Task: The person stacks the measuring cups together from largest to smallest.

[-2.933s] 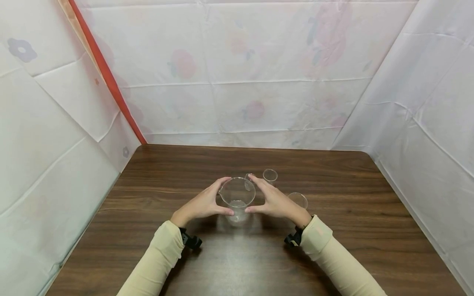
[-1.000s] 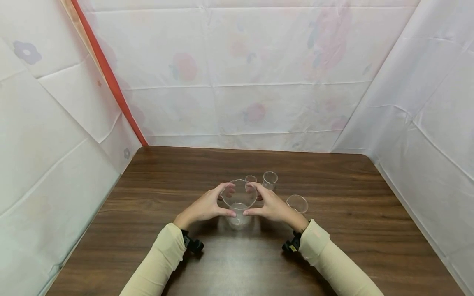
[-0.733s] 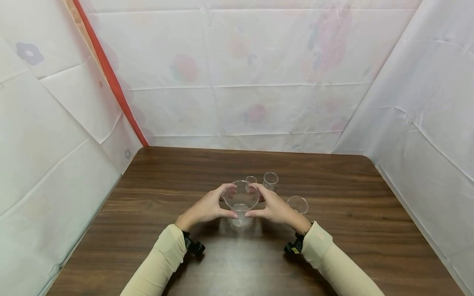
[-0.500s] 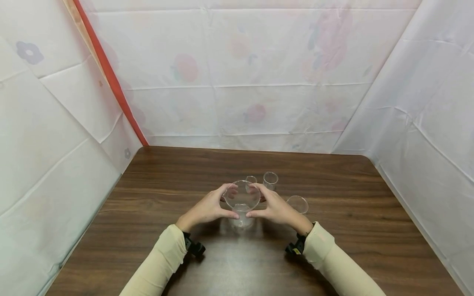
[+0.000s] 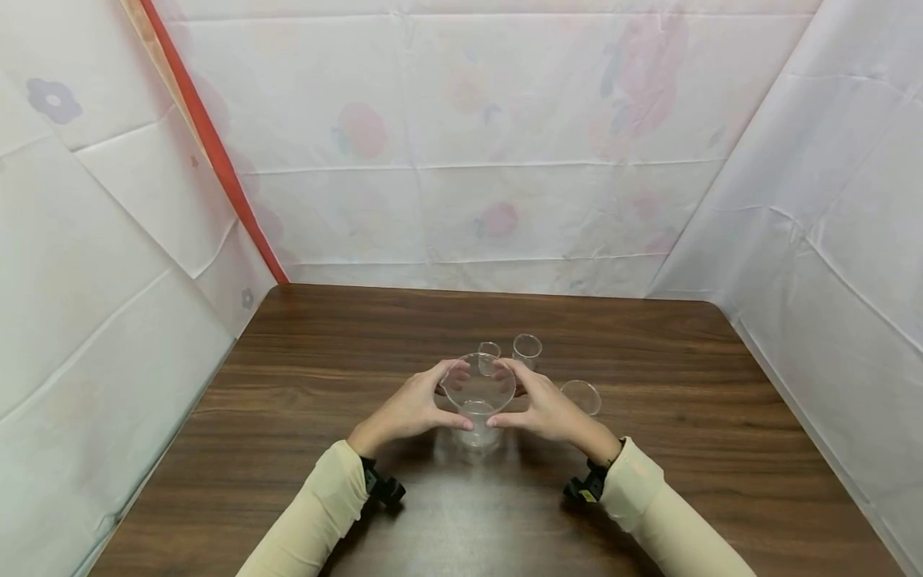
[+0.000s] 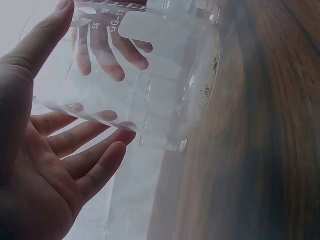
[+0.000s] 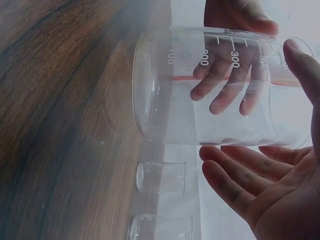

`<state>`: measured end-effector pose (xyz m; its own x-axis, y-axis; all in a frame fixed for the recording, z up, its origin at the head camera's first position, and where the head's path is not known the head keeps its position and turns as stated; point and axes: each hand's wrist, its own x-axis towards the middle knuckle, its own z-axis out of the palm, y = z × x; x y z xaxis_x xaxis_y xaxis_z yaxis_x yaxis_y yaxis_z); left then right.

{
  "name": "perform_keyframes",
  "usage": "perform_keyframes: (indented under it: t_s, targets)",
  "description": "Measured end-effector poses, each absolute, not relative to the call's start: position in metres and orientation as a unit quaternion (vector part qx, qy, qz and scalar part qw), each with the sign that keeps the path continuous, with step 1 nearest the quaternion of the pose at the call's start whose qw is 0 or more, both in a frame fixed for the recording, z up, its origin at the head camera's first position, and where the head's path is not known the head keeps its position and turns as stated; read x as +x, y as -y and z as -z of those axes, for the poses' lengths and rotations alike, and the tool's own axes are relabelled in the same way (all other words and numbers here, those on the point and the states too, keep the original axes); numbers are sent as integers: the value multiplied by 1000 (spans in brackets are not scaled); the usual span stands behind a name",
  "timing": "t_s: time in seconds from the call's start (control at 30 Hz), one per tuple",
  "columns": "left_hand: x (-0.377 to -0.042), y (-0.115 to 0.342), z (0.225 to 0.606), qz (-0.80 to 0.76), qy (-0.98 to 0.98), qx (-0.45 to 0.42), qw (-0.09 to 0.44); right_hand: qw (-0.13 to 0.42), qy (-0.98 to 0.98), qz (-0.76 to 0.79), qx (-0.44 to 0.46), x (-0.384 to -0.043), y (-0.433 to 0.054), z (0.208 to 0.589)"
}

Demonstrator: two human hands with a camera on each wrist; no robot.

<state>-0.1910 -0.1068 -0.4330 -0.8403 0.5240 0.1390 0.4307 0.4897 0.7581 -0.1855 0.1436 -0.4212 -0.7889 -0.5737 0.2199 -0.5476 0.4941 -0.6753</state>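
Note:
A large clear glass beaker (image 5: 479, 393) stands upright between my two hands near the table's middle. My left hand (image 5: 413, 407) grips its left side, thumb on the near wall and fingers round the far side. On the opposite side my right hand (image 5: 544, 407) holds it the same way, and the thumbs nearly meet in front. White graduation marks and numbers show on the beaker's wall (image 7: 175, 110) in the right wrist view. Dark specks lie by its base (image 6: 207, 90) in the left wrist view.
Behind the hands stand a small beaker (image 5: 489, 349) and a slightly bigger one (image 5: 527, 349). A third beaker (image 5: 581, 397), wider, is right of my right hand, partly hidden by its wrist. Pale patterned sheets (image 5: 461, 200) hang round the brown wooden table (image 5: 324, 320).
Both hands and the large beaker have shifted a little to the right. The smallest beaker, partly covered by my right fingers 2.9 s ago, now shows more fully.

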Motion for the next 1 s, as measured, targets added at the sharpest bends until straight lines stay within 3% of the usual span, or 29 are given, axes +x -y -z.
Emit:
perform_keyframes:
  t_s: [0.57,1.0]
  targets:
    - [-181,92,430,-414,-865,282,33,21,-865,390,-315,-173,-154,416]
    - [-173,84,431,-409,-866,284,45,15,-866,383,-321,-162,-162,416]
